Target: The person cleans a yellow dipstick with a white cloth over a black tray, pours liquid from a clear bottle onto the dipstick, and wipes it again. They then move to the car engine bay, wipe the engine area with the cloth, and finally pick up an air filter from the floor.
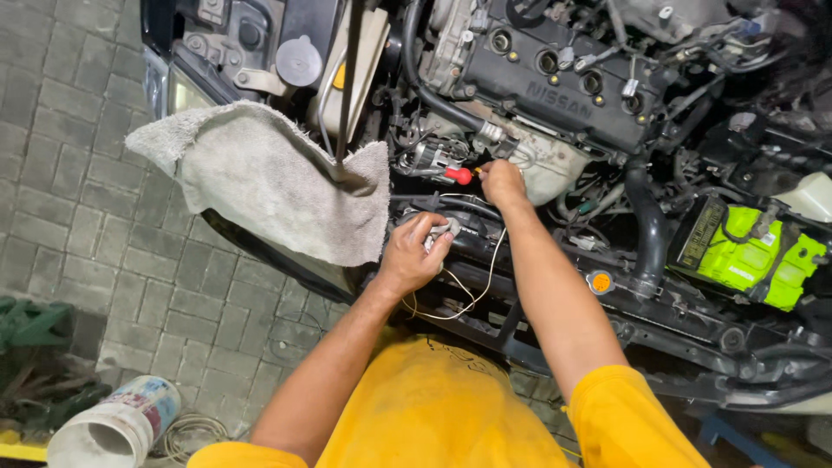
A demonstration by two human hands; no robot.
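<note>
**Two hands at work in an open engine bay**

Grey paving blocks cover the ground on the left, where a white bucket (pixel 117 425) lies tipped on its side, well to the lower left of the engine cover (pixel 555 82). A pale grey towel (pixel 269 186) is draped over the car's front edge, left of the engine cover and just beside the nearer hand.

Below and left of the engine cover, the left hand (pixel 414 251) is clenched around a small grey object (pixel 444 228), too hidden by the fingers to identify. A thin pale wire (pixel 472 290) loops down from beneath this hand. Just below the engine cover, the right hand (pixel 503 180) pinches the end of a red-handled tool (pixel 459 175), whose red grip points left toward a cluster of metal parts. The two hands are near each other but apart.

Far right of the engine cover sits a bright green battery (pixel 754 256).
</note>
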